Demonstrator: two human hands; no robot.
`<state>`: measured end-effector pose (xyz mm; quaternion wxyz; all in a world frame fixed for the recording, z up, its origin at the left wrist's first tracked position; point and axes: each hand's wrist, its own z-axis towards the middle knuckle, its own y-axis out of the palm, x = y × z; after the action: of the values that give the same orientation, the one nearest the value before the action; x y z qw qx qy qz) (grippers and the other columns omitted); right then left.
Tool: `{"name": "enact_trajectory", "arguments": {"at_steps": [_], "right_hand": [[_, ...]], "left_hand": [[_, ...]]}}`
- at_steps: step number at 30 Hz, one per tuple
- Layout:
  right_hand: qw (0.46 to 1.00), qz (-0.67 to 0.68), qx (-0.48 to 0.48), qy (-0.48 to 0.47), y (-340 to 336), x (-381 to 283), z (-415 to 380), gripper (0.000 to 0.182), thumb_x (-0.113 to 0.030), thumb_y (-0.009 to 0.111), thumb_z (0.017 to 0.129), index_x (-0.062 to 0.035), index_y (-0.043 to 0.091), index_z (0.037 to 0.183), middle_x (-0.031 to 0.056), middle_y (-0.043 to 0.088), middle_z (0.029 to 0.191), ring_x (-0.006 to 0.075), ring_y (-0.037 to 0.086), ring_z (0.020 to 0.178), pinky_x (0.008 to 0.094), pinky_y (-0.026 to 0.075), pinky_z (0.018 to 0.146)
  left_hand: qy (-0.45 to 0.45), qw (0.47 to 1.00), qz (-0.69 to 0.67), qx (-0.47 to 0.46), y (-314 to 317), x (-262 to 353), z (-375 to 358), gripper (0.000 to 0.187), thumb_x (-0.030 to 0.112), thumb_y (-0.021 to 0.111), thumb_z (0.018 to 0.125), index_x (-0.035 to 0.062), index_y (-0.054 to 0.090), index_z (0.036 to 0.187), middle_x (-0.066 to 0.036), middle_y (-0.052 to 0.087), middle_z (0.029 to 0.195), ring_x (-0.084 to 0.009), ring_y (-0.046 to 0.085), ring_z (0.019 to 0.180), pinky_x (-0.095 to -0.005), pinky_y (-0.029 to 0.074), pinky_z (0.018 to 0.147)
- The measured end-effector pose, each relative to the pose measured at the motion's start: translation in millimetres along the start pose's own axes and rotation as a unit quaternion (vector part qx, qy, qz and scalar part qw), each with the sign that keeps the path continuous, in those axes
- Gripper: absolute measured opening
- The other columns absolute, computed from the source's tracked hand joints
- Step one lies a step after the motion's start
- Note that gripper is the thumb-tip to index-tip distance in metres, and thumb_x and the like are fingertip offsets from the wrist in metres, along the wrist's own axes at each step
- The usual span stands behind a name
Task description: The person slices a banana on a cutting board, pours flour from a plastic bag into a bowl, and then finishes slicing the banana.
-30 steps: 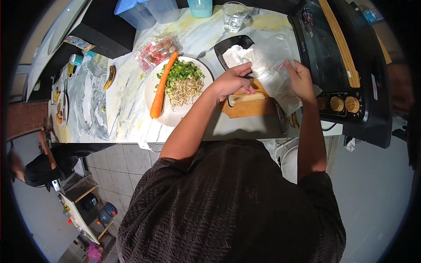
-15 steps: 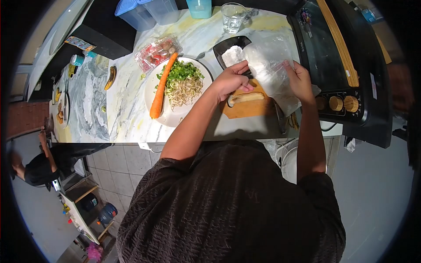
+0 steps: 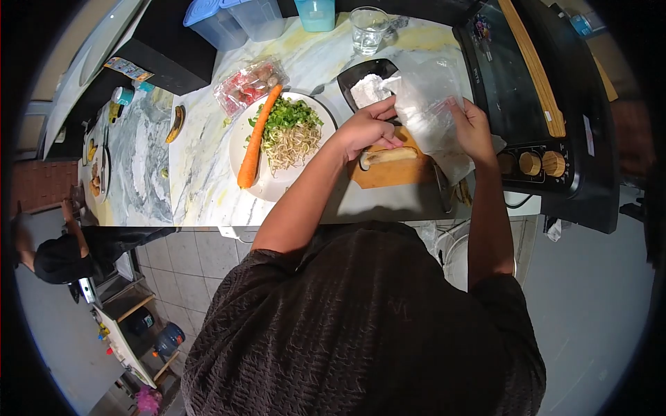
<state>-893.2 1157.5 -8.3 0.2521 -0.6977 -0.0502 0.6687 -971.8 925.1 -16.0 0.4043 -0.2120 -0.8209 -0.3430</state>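
Observation:
Between my hands is a clear plastic bag [image 3: 431, 114] of white powder, its mouth tipped over a black dish [image 3: 348, 75] that holds white powder [image 3: 370, 90]. My right hand [image 3: 472, 128] grips the bag's right side. My left hand [image 3: 370, 130] pinches at the bag's left edge near the dish, fingers bent. Below it a peeled banana [image 3: 390, 156] lies on a wooden board [image 3: 385, 177]. To the left, a white plate [image 3: 239, 149] bears a carrot [image 3: 258, 139], bean sprouts [image 3: 293, 145] and chopped greens [image 3: 295, 114].
A glass of water [image 3: 368, 38] stands behind the dish, with plastic tubs [image 3: 257, 21] at the back left. A red-and-brown packet [image 3: 250, 84] lies behind the plate. The black stove [image 3: 517, 76] is on the right. Another person [image 3: 61, 258] stands far left.
The bag's mouth has shifted slightly right, and more of the powder in the dish shows. My hands have barely moved. The other person has shifted slightly.

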Motion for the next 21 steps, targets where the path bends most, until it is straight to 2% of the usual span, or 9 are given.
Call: {"name": "enact_trajectory", "arguments": {"at_steps": [7, 9, 13, 16, 18, 19, 21], "right_hand": [[1.000, 0.000, -0.008, 0.002, -1.6, -1.7, -0.9, 0.031, -0.025, 0.053, 0.101, 0.0020, 0.066, 0.108, 0.0042, 0.069, 0.089, 0.0062, 0.057, 0.081, 0.0247, 0.047, 0.075], [1.000, 0.010, -0.017, 0.015, -1.1, -5.7, -1.6, 0.031, -0.025, 0.051, 0.102, 0.0019, 0.066, 0.106, 0.0005, 0.067, 0.093, 0.0057, 0.055, 0.086, 0.0235, 0.045, 0.080], [1.000, 0.005, 0.003, 0.006, -1.1, -2.0, -2.3, 0.032, -0.026, 0.053, 0.101, 0.0014, 0.066, 0.111, 0.0043, 0.069, 0.090, 0.0065, 0.057, 0.082, 0.0254, 0.048, 0.076], [1.000, 0.015, 0.001, 0.009, -1.2, 1.7, -0.4, 0.032, -0.027, 0.053, 0.101, 0.0011, 0.066, 0.111, 0.0044, 0.069, 0.091, 0.0072, 0.058, 0.083, 0.0261, 0.048, 0.077], [1.000, 0.013, 0.005, 0.014, -2.2, 1.8, -1.5, 0.034, -0.028, 0.053, 0.101, 0.0010, 0.066, 0.111, 0.0044, 0.069, 0.090, 0.0077, 0.058, 0.083, 0.0263, 0.048, 0.077], [1.000, 0.013, 0.006, 0.016, -2.6, 3.0, -1.9, 0.034, -0.028, 0.053, 0.101, 0.0010, 0.066, 0.111, 0.0044, 0.069, 0.090, 0.0077, 0.058, 0.083, 0.0263, 0.048, 0.077], [1.000, 0.024, -0.006, 0.018, -2.9, 3.9, -1.0, 0.033, -0.028, 0.053, 0.101, 0.0009, 0.066, 0.112, 0.0038, 0.069, 0.090, 0.0077, 0.058, 0.083, 0.0260, 0.048, 0.077]], "left_hand": [[-0.003, 1.000, 0.002, -0.009, -7.4, -5.0, 8.0, 0.083, -0.007, 0.052, 0.078, 0.0070, 0.020, 0.154, -0.018, 0.032, 0.153, -0.0200, 0.069, 0.087, -0.0243, 0.055, 0.070], [-0.015, 0.999, 0.048, 0.014, -8.1, -3.5, 10.0, 0.083, -0.007, 0.053, 0.078, 0.0064, 0.020, 0.153, -0.018, 0.032, 0.153, -0.0199, 0.069, 0.085, -0.0239, 0.054, 0.067], [-0.012, 1.000, 0.008, -0.025, -7.3, 1.3, 7.9, 0.082, -0.007, 0.053, 0.077, 0.0054, 0.023, 0.152, -0.017, 0.035, 0.152, -0.0188, 0.069, 0.083, -0.0235, 0.053, 0.066], [0.000, 0.998, 0.056, 0.030, -9.7, -1.0, 12.0, 0.080, -0.007, 0.053, 0.077, 0.0037, 0.026, 0.151, -0.017, 0.036, 0.151, -0.0185, 0.069, 0.082, -0.0234, 0.053, 0.064], [0.007, 0.999, 0.013, -0.029, -8.5, -1.2, 10.2, 0.078, -0.005, 0.053, 0.078, 0.0021, 0.028, 0.150, -0.016, 0.038, 0.151, -0.0177, 0.069, 0.081, -0.0240, 0.052, 0.063], [0.006, 0.999, 0.013, -0.030, -8.7, -1.8, 11.6, 0.078, -0.005, 0.053, 0.078, 0.0021, 0.028, 0.150, -0.016, 0.038, 0.151, -0.0177, 0.069, 0.081, -0.0240, 0.052, 0.063], [0.009, 0.999, 0.039, 0.013, -8.0, 0.8, 12.5, 0.077, -0.004, 0.053, 0.078, 0.0024, 0.028, 0.150, -0.013, 0.038, 0.152, -0.0172, 0.069, 0.078, -0.0239, 0.051, 0.062]]}}
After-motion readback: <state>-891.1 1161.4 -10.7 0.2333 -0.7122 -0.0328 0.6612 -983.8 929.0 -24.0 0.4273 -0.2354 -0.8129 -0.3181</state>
